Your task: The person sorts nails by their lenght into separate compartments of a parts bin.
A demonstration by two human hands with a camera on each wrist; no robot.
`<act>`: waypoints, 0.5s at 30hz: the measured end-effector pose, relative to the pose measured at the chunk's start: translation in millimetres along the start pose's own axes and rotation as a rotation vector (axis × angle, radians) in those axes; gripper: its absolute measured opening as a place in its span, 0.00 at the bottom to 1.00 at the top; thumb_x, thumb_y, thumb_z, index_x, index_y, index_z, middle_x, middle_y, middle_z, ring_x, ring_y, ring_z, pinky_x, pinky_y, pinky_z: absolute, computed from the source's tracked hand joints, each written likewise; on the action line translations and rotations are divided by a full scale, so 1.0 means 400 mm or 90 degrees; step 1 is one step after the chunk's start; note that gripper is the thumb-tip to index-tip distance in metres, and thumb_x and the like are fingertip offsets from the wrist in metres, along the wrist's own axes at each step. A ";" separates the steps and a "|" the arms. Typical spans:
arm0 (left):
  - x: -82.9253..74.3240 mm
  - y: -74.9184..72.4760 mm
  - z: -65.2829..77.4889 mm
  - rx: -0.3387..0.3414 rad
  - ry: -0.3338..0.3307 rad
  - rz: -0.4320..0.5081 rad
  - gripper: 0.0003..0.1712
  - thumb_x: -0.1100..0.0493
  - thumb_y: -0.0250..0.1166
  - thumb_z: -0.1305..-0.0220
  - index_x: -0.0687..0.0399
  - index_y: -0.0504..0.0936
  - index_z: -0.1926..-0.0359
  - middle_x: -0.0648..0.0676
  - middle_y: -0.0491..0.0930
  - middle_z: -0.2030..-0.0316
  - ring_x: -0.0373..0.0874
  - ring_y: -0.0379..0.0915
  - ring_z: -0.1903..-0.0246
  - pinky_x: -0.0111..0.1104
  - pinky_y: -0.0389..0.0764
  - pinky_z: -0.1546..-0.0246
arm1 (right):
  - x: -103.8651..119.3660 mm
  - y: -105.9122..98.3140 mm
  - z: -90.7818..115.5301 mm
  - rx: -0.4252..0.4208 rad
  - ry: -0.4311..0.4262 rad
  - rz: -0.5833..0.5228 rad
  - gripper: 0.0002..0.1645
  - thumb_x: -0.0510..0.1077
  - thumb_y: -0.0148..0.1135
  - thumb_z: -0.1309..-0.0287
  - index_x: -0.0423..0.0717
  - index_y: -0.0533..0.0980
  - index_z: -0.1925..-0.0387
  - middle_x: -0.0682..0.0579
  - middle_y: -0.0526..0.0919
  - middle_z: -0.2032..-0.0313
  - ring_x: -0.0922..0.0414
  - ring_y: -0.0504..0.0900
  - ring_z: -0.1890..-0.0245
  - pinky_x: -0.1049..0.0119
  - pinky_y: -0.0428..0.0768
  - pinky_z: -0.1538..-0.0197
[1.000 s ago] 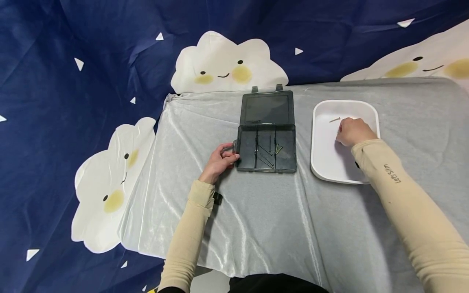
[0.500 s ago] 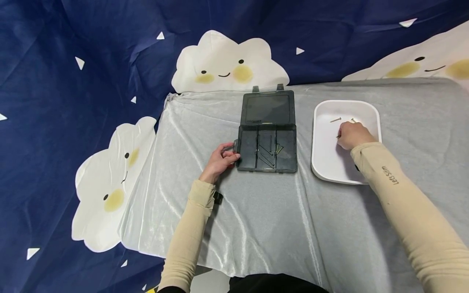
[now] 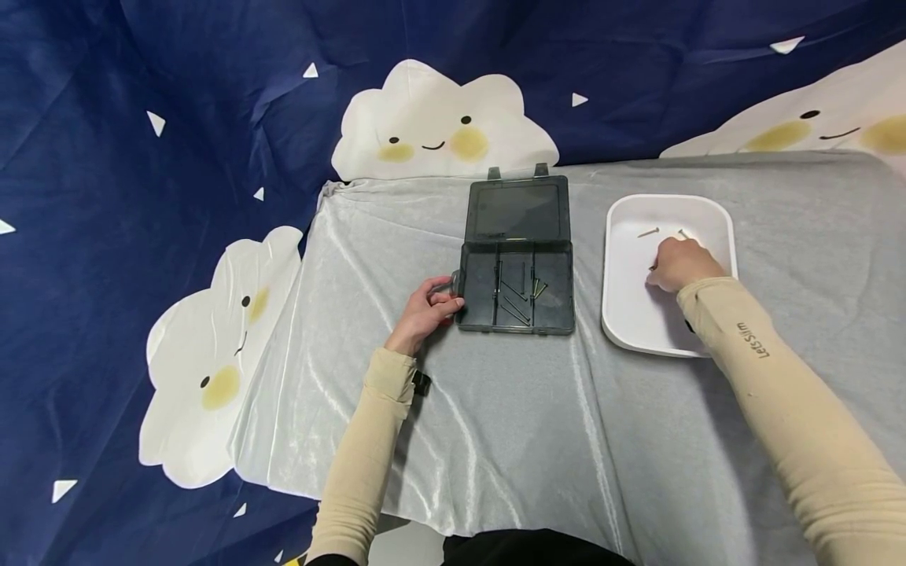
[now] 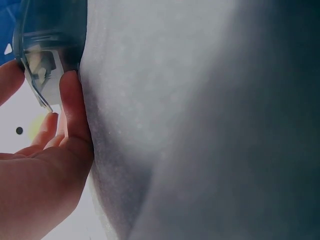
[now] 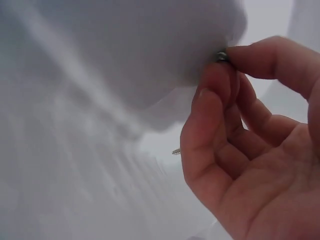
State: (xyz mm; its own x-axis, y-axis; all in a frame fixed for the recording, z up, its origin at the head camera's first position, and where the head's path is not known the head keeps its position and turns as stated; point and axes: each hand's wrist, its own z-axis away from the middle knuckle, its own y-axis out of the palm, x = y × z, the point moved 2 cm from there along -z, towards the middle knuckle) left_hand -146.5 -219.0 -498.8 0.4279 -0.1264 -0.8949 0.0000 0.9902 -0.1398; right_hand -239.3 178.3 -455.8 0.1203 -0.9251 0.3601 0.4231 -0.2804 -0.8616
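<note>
Pinching a screw [image 5: 222, 56] tightly, the right hand [image 3: 685, 266] has a white tray [image 3: 630, 303] around it, while the left hand [image 3: 423, 313] grips an open dark box [image 3: 477, 287] just to its right.

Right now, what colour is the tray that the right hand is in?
The tray is plain white; the head view shows it best.

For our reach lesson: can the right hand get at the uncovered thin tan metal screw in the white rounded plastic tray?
Probably yes: nothing visible stands between the right hand and the tan screw, though that hand pinches a small shiny metal piece.
</note>
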 end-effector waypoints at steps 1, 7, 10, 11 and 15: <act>0.000 0.000 0.000 0.001 0.000 0.001 0.33 0.64 0.68 0.41 0.52 0.68 0.35 0.45 0.80 0.69 0.37 0.77 0.70 0.30 0.79 0.68 | 0.000 0.001 0.001 0.001 0.000 0.000 0.18 0.41 0.62 0.52 0.27 0.78 0.64 0.28 0.80 0.64 0.34 0.77 0.61 0.41 0.74 0.54; -0.002 0.001 0.001 0.001 -0.001 0.005 0.33 0.64 0.68 0.41 0.52 0.68 0.35 0.45 0.80 0.69 0.37 0.77 0.69 0.29 0.79 0.69 | -0.001 0.004 0.004 0.002 0.007 0.001 0.20 0.45 0.61 0.50 0.28 0.75 0.66 0.30 0.79 0.65 0.38 0.75 0.64 0.43 0.74 0.58; -0.002 0.001 0.001 0.000 -0.001 0.006 0.33 0.65 0.68 0.41 0.52 0.68 0.35 0.45 0.80 0.69 0.37 0.77 0.70 0.29 0.79 0.69 | -0.002 0.003 0.006 -0.001 0.019 0.000 0.20 0.46 0.61 0.49 0.29 0.74 0.67 0.28 0.77 0.63 0.38 0.74 0.64 0.42 0.74 0.58; -0.002 0.000 0.001 -0.001 -0.001 0.006 0.33 0.65 0.68 0.41 0.52 0.68 0.35 0.45 0.80 0.69 0.36 0.77 0.70 0.29 0.79 0.69 | -0.003 0.003 0.006 -0.002 0.023 -0.001 0.20 0.47 0.60 0.48 0.29 0.73 0.67 0.28 0.77 0.63 0.37 0.74 0.64 0.41 0.74 0.58; -0.001 0.000 -0.001 0.001 -0.001 0.009 0.33 0.65 0.68 0.41 0.53 0.68 0.35 0.45 0.80 0.69 0.36 0.77 0.70 0.29 0.78 0.69 | -0.005 0.001 0.009 -0.009 0.030 -0.005 0.21 0.48 0.60 0.48 0.30 0.73 0.67 0.26 0.76 0.62 0.37 0.74 0.64 0.41 0.74 0.59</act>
State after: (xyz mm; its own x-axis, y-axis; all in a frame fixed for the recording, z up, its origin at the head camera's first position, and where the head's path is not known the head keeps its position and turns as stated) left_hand -146.8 -219.0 -498.4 0.4295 -0.1119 -0.8961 -0.0049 0.9920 -0.1262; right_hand -236.1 181.0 -455.8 0.0743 -0.9339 0.3498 0.4116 -0.2908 -0.8637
